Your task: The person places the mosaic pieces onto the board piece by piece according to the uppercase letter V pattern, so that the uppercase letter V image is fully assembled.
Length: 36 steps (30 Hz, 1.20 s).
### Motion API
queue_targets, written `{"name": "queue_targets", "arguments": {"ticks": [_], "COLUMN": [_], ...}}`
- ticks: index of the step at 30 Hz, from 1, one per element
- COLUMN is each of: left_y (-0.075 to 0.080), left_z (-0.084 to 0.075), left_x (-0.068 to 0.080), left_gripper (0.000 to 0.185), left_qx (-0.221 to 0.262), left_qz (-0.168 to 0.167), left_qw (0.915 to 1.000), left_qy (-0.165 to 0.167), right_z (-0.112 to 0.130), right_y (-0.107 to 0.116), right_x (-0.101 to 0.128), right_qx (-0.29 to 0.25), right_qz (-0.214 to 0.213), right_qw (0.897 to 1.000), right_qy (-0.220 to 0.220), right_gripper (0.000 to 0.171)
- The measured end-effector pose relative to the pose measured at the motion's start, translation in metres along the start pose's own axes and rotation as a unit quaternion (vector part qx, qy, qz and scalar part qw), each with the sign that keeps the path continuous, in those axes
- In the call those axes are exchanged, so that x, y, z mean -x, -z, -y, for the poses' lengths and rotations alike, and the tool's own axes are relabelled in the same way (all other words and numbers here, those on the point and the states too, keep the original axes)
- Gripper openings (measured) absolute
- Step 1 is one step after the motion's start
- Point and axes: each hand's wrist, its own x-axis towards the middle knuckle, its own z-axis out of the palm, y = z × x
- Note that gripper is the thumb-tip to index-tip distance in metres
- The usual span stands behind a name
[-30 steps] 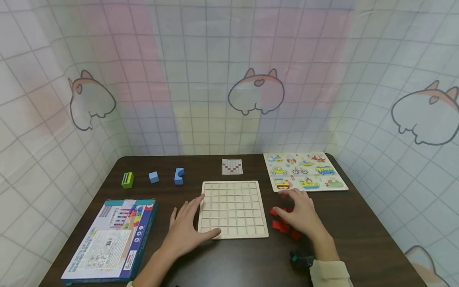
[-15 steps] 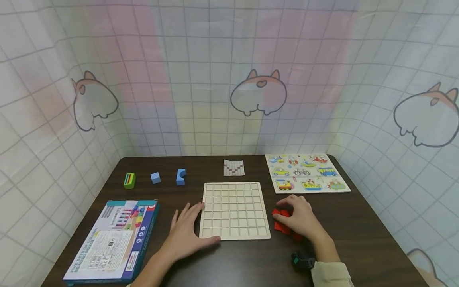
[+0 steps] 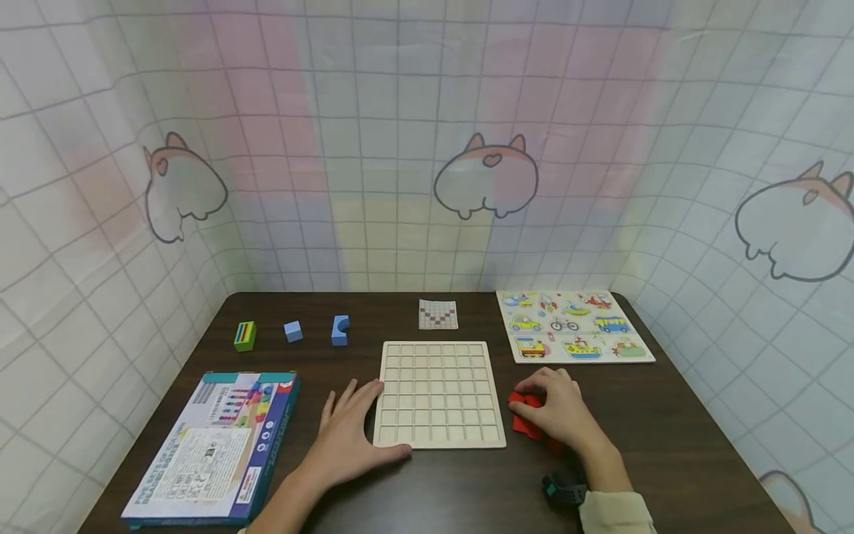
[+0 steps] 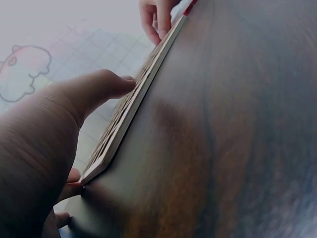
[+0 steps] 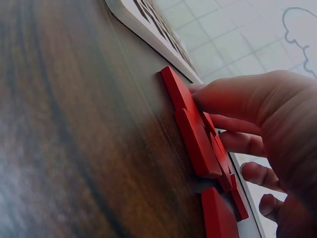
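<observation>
A pale wooden grid board (image 3: 440, 394) lies flat in the middle of the table. My left hand (image 3: 348, 434) spreads round its near left corner, the thumb on the front edge and the other fingers at the left side. In the left wrist view the thumb's tip rests on the board's rim (image 4: 130, 116). Just right of the board lies a small pile of flat red tiles (image 3: 527, 426), several of them overlapping. Curled over the pile, my right hand (image 3: 562, 404) has thumb and fingers on the tiles (image 5: 198, 144); the palm hides part of them in the head view.
A boxed set (image 3: 210, 449) lies at the left. Behind it sit a green striped block (image 3: 245, 337), a blue cube (image 3: 293, 331) and a notched blue block (image 3: 339, 331). A pattern card (image 3: 437, 314) and picture board (image 3: 575, 326) lie at the back; a black strap device (image 3: 563, 491) is near the right wrist.
My right hand has come down onto the red tiles, its fingers have closed in, and the tiles sit closer together. My left hand stays at the board. The head view has shifted slightly.
</observation>
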Motion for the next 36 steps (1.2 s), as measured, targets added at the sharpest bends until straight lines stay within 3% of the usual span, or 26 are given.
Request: {"name": "queue_targets", "arguments": {"ticks": [15,36], "left_y": [-0.002,-0.001], "left_z": [0.002,0.001], "left_x": [0.000,0.001], "left_gripper": [0.124,0.118], "left_qx": [-0.003,-0.004], "left_qz": [-0.005,-0.009], "left_qw": [0.9999,0.9999], "left_qy": [-0.010,-0.003], "right_z": [0.012,0.057], "right_y": [0.001,-0.020], "right_x": [0.002,-0.005], "right_qx": [-0.025,-0.061], "right_qz": [-0.014,0.023], "right_qw": [1.000,0.994], "right_qy": [0.007,0.088], "right_gripper": [0.019,0.021]}}
